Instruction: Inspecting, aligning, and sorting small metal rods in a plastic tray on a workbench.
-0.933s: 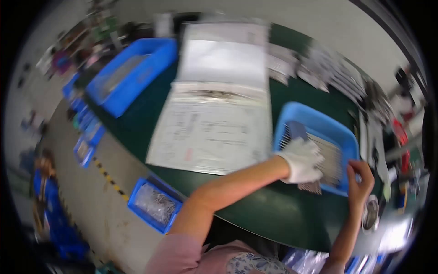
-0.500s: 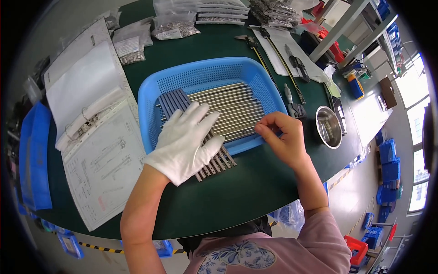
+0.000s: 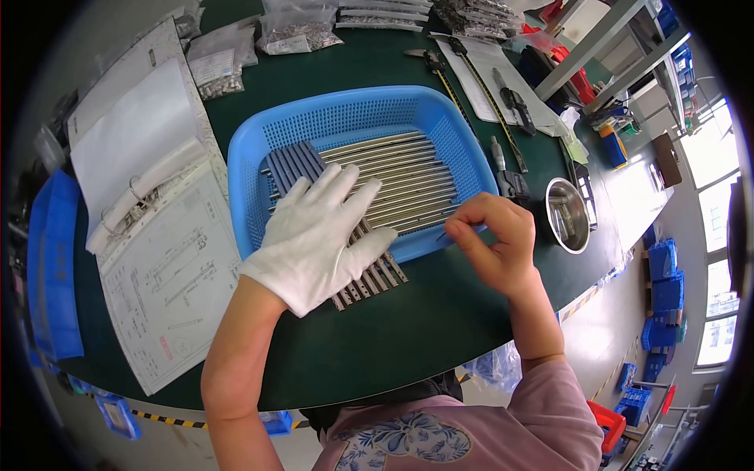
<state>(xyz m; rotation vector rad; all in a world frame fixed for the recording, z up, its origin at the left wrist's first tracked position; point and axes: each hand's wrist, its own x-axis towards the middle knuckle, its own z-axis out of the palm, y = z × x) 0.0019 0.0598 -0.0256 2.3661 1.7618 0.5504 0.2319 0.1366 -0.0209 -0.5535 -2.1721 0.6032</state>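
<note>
My left hand (image 3: 318, 239), in a white glove, lies with fingers spread over a row of grey bars (image 3: 294, 165). The bars rest slantwise in a blue perforated basket (image 3: 345, 99), and their holed front ends stick out over its near rim. Several slim shiny metal rods (image 3: 404, 177) lie side by side on the basket's floor, right of the glove. My bare right hand (image 3: 499, 243) is at the basket's right front corner, thumb and forefinger pinched together. A thin dark tip shows by the fingertips, too small to name.
An open ring binder with drawings (image 3: 169, 275) lies at left, beside a blue bin (image 3: 55, 267). Bags of small metal parts (image 3: 298, 31) line the back. Calipers (image 3: 514, 106), a micrometer (image 3: 503, 169) and a steel bowl (image 3: 567, 216) sit at right.
The view has shifted slightly. My right fingertips have moved a little toward me along the basket's corner, still pinched. The gloved left hand stays flat on the bars.
</note>
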